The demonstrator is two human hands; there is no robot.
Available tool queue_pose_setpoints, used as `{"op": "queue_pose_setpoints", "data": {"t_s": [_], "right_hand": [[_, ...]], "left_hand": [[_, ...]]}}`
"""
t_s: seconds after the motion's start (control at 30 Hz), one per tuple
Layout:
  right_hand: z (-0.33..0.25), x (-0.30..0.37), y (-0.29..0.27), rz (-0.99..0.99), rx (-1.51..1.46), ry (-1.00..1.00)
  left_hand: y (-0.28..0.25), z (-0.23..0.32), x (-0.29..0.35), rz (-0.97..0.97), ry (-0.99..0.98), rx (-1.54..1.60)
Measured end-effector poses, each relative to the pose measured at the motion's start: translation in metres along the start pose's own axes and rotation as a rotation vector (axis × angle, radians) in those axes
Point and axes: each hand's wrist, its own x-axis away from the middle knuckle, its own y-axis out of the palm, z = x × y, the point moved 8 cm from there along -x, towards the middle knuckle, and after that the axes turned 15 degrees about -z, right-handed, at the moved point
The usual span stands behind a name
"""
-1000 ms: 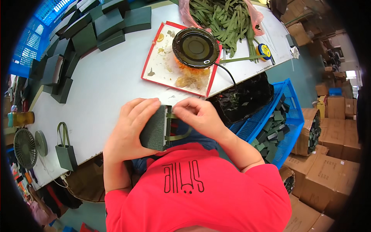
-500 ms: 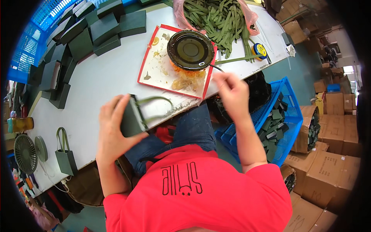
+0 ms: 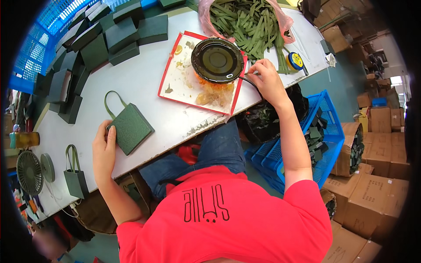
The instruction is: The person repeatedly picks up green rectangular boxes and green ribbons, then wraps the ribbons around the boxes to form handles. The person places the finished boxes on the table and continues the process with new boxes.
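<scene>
A small dark green handbag-shaped box (image 3: pixel 128 129) with one ribbon handle showing rests on the white table at the left. My left hand (image 3: pixel 104 147) grips its near left corner, thumb on the face. Beside the hot glue pot, my right hand (image 3: pixel 269 83) pinches a green ribbon strip, of which only a little shows at the fingertips. The round black pot (image 3: pixel 218 60) has amber glue strands below it and stands on a red-edged white tray (image 3: pixel 175 94). Loose green ribbon strips (image 3: pixel 245 22) spill from a pink plastic bag behind it.
Dark green boxes (image 3: pixel 120 35) are piled at the far left by a blue crate (image 3: pixel 33 52). A finished-looking green bag (image 3: pixel 76 182) stands near a fan (image 3: pixel 29 173). A yellow-and-blue round tin (image 3: pixel 295 61) sits at right. Blue baskets (image 3: pixel 329 131) and cartons (image 3: pixel 370 197) occupy the floor.
My left hand has moved left and set the green box down flatter on the table. My right hand has moved up, to the ribbon strip beside the pot, and pinches it.
</scene>
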Motion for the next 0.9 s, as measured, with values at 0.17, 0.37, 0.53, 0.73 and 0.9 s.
{"op": "queue_pose_setpoints", "data": {"t_s": [0.17, 0.37, 0.53, 0.73, 0.9], "right_hand": [[0.0, 0.013, -0.021, 0.268, -0.156, -0.021], [-0.012, 0.03, 0.003, 0.126, -0.984, 0.197], [-0.042, 0.036, 0.03, -0.03, -1.247, 0.316], [-0.049, 0.031, 0.042, -0.032, -1.471, 0.329], [-0.053, 0.03, 0.045, -0.026, -1.458, 0.364]], "left_hand": [[-0.016, 0.003, 0.002, 0.125, 0.325, 0.122], [-0.014, 0.079, 0.033, 0.205, 0.68, -0.264], [0.032, 0.105, 0.029, -0.082, 0.623, -0.422], [0.048, 0.097, 0.021, -0.198, 0.48, -0.19], [0.043, 0.074, 0.017, -0.047, 0.258, -0.527]]}}
